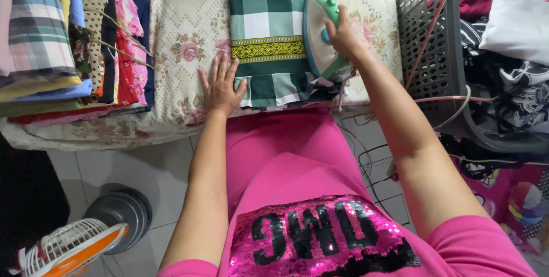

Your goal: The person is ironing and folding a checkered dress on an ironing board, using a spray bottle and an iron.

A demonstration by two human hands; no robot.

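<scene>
Head view looks down on a padded ironing surface covered in cream floral cloth [189, 25]. Near its front edge lies a folded green-and-white checked cloth with a yellow patterned band [266, 42]. The right hand [346, 36] is wrapped tight around the green handle of a white and green plastic electric iron [320, 34], which rests on the right side of the checked cloth. The left hand [220, 88] lies flat, fingers spread and holding nothing, on the floral cover with its thumb touching the cloth's lower left corner. A stack of folded multicoloured clothes [74, 42] sits at the left edge. A dark grey plastic laundry basket [429, 42] stands just beside the right edge.
</scene>
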